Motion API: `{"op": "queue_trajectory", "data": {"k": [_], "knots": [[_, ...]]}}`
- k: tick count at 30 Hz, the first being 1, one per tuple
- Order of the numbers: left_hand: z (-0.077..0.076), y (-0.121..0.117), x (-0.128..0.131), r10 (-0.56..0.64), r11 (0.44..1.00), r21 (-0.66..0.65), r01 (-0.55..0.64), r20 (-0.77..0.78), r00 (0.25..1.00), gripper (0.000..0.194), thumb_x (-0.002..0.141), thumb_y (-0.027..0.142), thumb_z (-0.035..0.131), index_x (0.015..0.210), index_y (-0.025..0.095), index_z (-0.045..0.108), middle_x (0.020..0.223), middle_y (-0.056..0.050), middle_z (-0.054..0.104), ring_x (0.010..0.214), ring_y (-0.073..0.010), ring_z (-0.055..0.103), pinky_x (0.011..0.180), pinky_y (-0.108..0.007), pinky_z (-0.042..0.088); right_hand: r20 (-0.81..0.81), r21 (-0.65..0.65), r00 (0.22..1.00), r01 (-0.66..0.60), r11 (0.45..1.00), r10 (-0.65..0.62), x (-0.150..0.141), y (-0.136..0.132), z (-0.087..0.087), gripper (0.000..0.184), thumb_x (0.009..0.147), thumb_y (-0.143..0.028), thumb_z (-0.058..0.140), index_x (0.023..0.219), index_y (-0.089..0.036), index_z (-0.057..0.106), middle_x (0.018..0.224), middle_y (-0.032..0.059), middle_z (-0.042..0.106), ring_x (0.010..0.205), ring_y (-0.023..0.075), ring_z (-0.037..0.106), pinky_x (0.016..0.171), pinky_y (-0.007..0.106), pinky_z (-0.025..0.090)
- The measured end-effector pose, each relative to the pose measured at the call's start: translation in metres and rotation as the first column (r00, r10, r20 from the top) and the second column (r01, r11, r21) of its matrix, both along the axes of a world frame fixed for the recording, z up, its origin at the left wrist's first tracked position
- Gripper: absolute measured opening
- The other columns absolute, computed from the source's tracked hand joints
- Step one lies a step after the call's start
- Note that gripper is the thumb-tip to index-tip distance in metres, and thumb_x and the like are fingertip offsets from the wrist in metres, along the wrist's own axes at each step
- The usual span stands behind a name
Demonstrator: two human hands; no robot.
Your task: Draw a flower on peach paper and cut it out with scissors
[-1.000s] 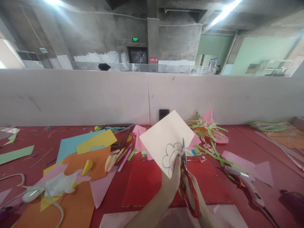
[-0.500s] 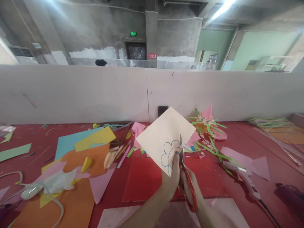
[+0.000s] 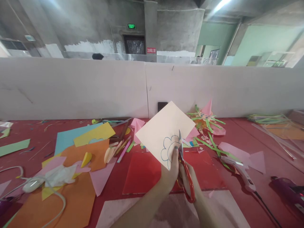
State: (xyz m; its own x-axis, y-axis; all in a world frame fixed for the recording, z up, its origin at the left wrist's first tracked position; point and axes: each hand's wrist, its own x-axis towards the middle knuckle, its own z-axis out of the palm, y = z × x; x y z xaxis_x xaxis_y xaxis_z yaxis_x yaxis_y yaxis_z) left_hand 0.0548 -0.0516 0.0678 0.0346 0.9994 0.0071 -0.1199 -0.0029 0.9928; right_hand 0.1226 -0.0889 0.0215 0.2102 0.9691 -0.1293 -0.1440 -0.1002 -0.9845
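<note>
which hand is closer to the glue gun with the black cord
Right. The right hand, on the red-handled scissors, is to the left of the glue gun, across a gap; the left hand, holding the cream paper, is farther left, beyond the scissors.

The cream sheet conceals the fingers of the left hand. The scissors partly obscure the right hand. At the sheet's 12 o'clock, the lower portion of the black object is hidden. The frame edge truncates the purple object at 4 o'clock and the large orange sheet at 8 o'clock. The red sign, at 12 o'clock, is too small to read.
</note>
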Motion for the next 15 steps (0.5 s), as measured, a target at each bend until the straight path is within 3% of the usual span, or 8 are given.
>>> {"op": "queue_trajectory", "data": {"k": [4, 8, 15], "knots": [[-0.0023, 0.0013, -0.0002, -0.001, 1.0, -0.01, 0.0, -0.021, 1.0, 0.032, 0.08, 0.043, 0.049, 0.102, 0.022, 0.059, 0.112, -0.006, 0.062, 0.113, -0.0208, 0.051, 0.099, -0.032, 0.038, 0.062, 0.038, 0.998, 0.021, 0.999, -0.023, 0.002, 0.0007, -0.0013, 0.037, 0.071, -0.055, 0.053, 0.072, -0.018, 0.047, 0.045, -0.007, 0.035, 0.038, 0.0065, 0.03, 0.036, 0.02, 0.026], [-0.0037, 0.0009, -0.0008, 0.014, 0.998, -0.059, -0.014, 0.001, 1.0, 0.039, 0.078, 0.046, 0.05, 0.107, 0.02, 0.056, 0.121, -0.007, 0.057, 0.114, -0.0214, 0.05, 0.098, -0.032, 0.039, 0.107, 0.051, 0.993, 0.043, 0.998, -0.049, 0.0029, 0.0012, 0.0005, 0.039, 0.071, -0.057, 0.052, 0.066, -0.018, 0.047, 0.044, -0.0052, 0.038, 0.04, 0.0078, 0.033, 0.037, 0.02, 0.027], [0.0048, 0.0008, -0.0005, 0.005, 0.997, -0.071, 0.002, 0.092, 0.996, 0.037, 0.078, 0.044, 0.051, 0.107, 0.022, 0.058, 0.121, -0.004, 0.058, 0.116, -0.0184, 0.049, 0.099, -0.028, 0.038, 0.121, 0.034, 0.99, 0.066, 0.997, -0.07, 0.0028, 0.0008, 0.0033, 0.041, 0.072, -0.058, 0.05, 0.065, -0.018, 0.047, 0.045, -0.0044, 0.038, 0.042, 0.0087, 0.036, 0.038, 0.02, 0.029]]}}
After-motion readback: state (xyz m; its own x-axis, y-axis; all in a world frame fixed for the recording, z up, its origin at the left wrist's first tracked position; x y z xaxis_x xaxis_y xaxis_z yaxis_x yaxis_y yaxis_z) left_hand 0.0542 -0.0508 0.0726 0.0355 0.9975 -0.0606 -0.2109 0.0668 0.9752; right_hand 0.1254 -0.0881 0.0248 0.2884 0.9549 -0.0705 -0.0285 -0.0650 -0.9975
